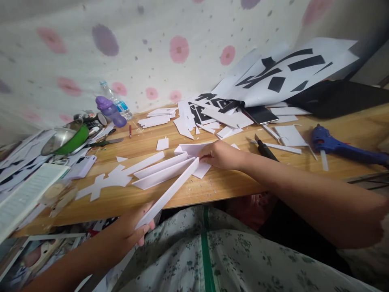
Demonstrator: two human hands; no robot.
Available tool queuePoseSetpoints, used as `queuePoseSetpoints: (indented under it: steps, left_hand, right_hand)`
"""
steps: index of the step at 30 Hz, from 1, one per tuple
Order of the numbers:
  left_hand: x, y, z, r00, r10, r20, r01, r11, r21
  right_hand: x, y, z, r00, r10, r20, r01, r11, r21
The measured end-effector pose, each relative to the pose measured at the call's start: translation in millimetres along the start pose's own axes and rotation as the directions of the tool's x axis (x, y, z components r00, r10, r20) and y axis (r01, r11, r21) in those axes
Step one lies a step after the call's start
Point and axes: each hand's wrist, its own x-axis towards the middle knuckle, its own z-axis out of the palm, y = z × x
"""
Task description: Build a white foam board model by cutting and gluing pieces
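Observation:
My left hand [141, 229] is closed around the lower end of a long white foam board strip [170, 190], which slants up and away across the table's front edge. At the strip's far end, the fingers of my right hand [220, 155] pinch together where it meets a white board structure [164, 168] with upright walls. Those right fingertips are partly hidden, and I cannot tell whether strip and structure are joined. Left of the structure lies a flat white cutout [112, 178] with angular arms. Beneath my right hand is a flat white piece [201, 170].
A blue glue gun [328, 140] lies at the right, near a black-handled cutter [265, 149]. White offcuts and printed sheets [279, 77] pile up at the back. On the left are a green bowl [79, 138], a phone [81, 167] and a purple bottle [111, 111].

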Motion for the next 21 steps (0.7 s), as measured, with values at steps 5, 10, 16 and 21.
queuePoseSetpoints:
  steps: [5, 10, 16, 21]
  left_hand:
    - [7, 7, -1.6, 0.996, -0.057, 0.065, 0.052, 0.995, 0.079]
    - [6, 11, 1.3, 0.993, -0.098, 0.061, 0.098, 0.995, 0.003]
    - [4, 14, 10.1, 0.983, -0.16, 0.095, 0.159, 0.987, 0.018]
    - [4, 18, 14.5, 0.975, -0.194, 0.108, 0.19, 0.981, 0.046]
  right_hand:
    - [2, -6, 1, 0.997, 0.067, 0.023, -0.066, 0.996, -0.057]
    - [4, -12, 5, 0.987, 0.159, 0.005, -0.158, 0.985, -0.073]
    - [2, -12, 10, 0.979, 0.205, -0.015, -0.206, 0.977, -0.06]
    - [-1, -13, 13, 0.972, 0.232, -0.031, -0.233, 0.969, -0.078]
